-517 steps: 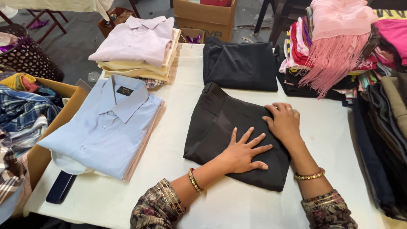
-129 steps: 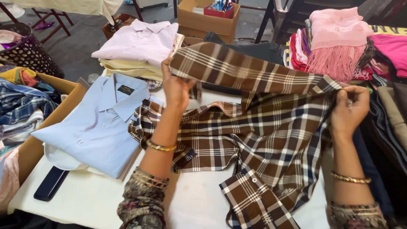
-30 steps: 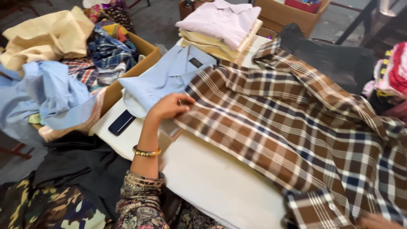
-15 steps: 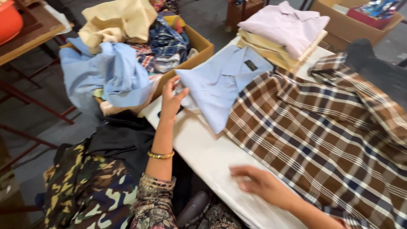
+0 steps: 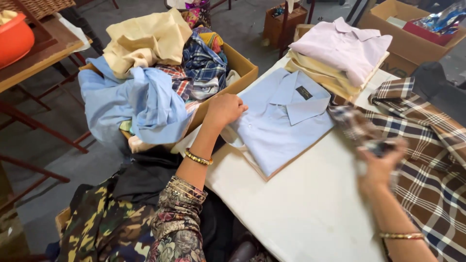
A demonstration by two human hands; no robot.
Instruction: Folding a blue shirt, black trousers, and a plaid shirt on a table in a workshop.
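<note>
A small dark rectangular label [image 5: 304, 92] with a light mark is seen sewn inside the collar of the folded light blue shirt [image 5: 284, 121] on the table [image 5: 310, 213]. An open brown cardboard box [image 5: 242, 70], heaped with clothes, stands at the table's left edge. A second open cardboard box [image 5: 388, 12] sits at upper right beyond the table, and a red package with shiny wrapping [image 5: 432, 29] lies inside it.

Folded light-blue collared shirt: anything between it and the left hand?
Nothing visible. The left hand is closed into a fist right at the near-left edge of the folded light-blue collared shirt, apparently touching it. The cardboard box of loose clothes sits beside the hand, not between.
</note>
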